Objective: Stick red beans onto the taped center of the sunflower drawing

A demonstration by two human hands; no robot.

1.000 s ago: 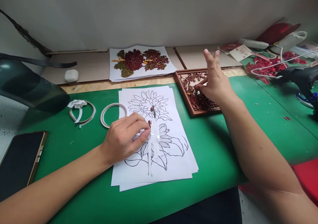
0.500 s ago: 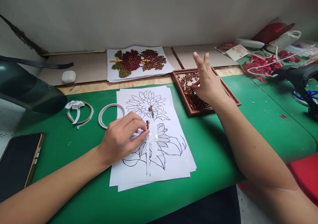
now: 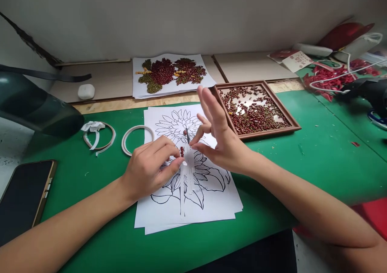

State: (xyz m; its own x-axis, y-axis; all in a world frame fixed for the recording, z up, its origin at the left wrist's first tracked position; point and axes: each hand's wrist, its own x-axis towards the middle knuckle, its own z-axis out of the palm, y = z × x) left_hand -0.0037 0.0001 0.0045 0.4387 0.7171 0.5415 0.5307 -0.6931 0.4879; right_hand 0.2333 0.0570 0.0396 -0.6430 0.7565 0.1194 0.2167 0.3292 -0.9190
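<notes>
A sheet of paper (image 3: 217, 208) printed with line-drawn flowers lies on a small stack. My left hand (image 3: 154, 162) rests on it, thumb and fingers closed at a pale tape strip (image 3: 190, 172); what they grip is hidden. Just beyond the thumb tip is a short row of red beans (image 3: 182, 152). Over the same sheet, my right hand (image 3: 225, 146) pinches thumb and index finger together beside the row, its other fingers raised. Anything in that pinch is too small to make out. To the right stands a brown framed tray (image 3: 269, 136) with many loose beans (image 3: 256, 119).
A bean picture (image 3: 163, 75) lies behind the sheet. Two tape rings (image 3: 123, 144), a phone (image 3: 24, 200), a dark bottle (image 3: 36, 107) and a white case (image 3: 86, 91) are at left. Red scraps (image 3: 329, 79) and cables lie at far right.
My right hand has come from above the bean tray leftward and nearer to the drawing, its thumb and index finger pinched. My left hand stays at the tape strip. The view has shifted slightly.
</notes>
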